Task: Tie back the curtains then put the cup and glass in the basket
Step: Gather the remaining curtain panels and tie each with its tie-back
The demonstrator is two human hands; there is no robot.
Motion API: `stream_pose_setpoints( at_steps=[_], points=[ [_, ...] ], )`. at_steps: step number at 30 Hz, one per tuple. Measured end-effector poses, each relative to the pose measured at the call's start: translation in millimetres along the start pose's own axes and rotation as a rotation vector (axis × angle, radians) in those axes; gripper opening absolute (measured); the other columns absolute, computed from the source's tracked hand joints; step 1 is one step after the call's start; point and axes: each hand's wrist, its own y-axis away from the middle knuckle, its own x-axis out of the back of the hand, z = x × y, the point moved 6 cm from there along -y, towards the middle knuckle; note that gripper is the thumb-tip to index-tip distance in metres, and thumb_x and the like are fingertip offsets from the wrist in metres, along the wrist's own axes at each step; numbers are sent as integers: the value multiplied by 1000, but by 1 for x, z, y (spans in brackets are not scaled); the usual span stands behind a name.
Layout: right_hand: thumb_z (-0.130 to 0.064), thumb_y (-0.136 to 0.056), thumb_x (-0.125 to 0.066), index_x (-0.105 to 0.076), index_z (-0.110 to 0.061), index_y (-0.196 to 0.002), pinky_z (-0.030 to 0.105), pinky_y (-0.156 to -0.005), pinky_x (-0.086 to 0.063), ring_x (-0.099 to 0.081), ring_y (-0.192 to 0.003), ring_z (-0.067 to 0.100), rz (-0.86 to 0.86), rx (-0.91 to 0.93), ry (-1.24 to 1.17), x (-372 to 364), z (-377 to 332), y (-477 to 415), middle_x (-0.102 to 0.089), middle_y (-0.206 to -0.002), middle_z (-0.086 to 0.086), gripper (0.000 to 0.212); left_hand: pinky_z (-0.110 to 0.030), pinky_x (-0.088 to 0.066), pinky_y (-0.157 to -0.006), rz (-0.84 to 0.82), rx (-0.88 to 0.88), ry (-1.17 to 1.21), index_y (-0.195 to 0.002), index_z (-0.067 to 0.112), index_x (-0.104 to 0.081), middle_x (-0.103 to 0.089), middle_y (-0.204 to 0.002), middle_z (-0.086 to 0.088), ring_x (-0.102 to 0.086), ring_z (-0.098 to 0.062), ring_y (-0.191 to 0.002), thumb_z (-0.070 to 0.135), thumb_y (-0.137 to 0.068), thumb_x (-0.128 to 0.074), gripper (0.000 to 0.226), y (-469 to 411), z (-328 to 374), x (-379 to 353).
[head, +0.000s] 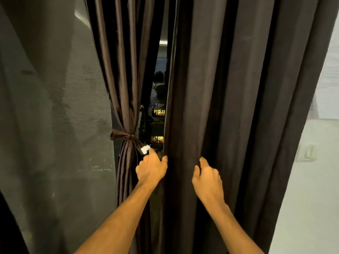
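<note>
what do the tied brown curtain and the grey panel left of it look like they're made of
The tied dark brown curtain looks like satin-type woven fabric: its folds catch soft glossy highlights. The grey translucent panel appears to be sheer mesh or voile, with a fine woven grain and dim shapes showing through. Exact fibres can't be told.

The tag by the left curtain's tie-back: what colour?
White tag, seen in the head view.

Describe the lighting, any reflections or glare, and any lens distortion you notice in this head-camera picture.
Head view: dim indoor light, so the dark right curtain loses fold detail; the tied left curtain shows a satin sheen; bright yellow lights glow through the gap; the wide-angle lens bows the curtain edges outward; both the left hand and the right hand look sharp and evenly lit.
</note>
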Motion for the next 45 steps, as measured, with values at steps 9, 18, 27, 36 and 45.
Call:
stream_pose_setpoints(
  at_steps=[9, 18, 27, 36, 45],
  points=[
    [-12, -99, -44, -32, -15, -149, 37, -85, -53, -66, -102, 26, -84, 53, 48, -34, -27, 6, -68, -112, 13, 51, -34, -46, -66, -104, -170, 345, -89, 22, -52, -63, -88, -6, -62, -28, -85, 33, -88, -53, 11, 9, 17, -18],
    [-10, -80, -64, -56, -13, -125, 39, -78, -57, -69, -93, 23, -251, 141, -154, -49, -28, 9, -70, -102, 4, 46, -41, -51, -80, -179, -211, 344, -112, 15, -56, -64, -105, -10, -61, -28, -95, 47, -86, -46, 43, 19, 38, -14],
    [-13, -85, -65, -62, -20, -92, 16, -63, -47, -51, -67, 3, 228, 327, -232, 17, 8, 8, -55, -79, -11, 9, -39, -45, -79, 95, -89, 132, -107, 11, -58, -62, -109, -13, -60, -34, -103, 30, -99, -40, 28, 39, 48, -8],
    [-20, -85, -70, -52, -9, -125, 20, -87, -38, -53, -107, 22, 477, -45, -469, 76, 96, -5, -55, -120, 9, 46, -39, -47, -70, 205, -28, 200, -88, 13, -57, -62, -89, -7, -63, -29, -86, 33, -98, -45, 26, 57, 57, -18],
    [-15, -99, -52, -53, -6, -136, 20, -71, -54, -73, -79, 16, 118, 127, -322, 41, 70, -2, -75, -99, 9, 38, -44, -52, -71, 184, -59, 220, -87, 14, -55, -65, -84, -8, -63, -29, -81, 36, -97, -47, 25, 72, 80, -35]
  ],
)
